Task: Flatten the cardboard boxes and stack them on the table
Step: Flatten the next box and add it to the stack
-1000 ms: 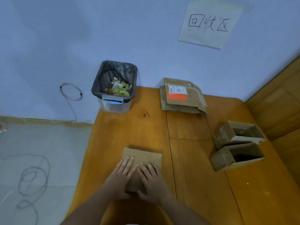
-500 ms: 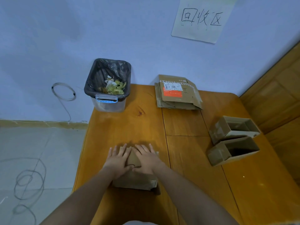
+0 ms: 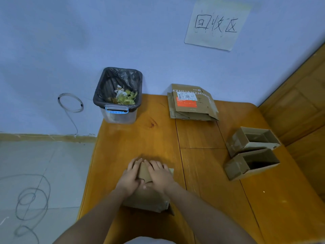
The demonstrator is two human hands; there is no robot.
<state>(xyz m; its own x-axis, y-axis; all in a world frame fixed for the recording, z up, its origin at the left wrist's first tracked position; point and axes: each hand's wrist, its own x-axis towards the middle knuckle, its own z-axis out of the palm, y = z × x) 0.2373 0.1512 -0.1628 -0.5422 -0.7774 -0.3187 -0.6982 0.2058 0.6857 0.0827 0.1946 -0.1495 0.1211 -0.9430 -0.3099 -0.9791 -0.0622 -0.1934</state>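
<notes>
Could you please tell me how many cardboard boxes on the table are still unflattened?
2, side by side at the table's right edge: far box, near box. The box under both hands looks pressed flat.

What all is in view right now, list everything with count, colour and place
flattened box: 1, brown, near table edge, under both hands
flat stack: 1 pile, brown with an orange label, far side of table by the wall
open boxes: 2, brown, right side of table, side by side
bin: 1, clear with black liner, scraps inside, far left corner of table
table: 1, orange wood
sign: 1, white with black writing, on the wall
wire coil: 1, grey, on the wall left of bin
left hand: pressing flat on the box
right hand: pressing flat beside it
</notes>
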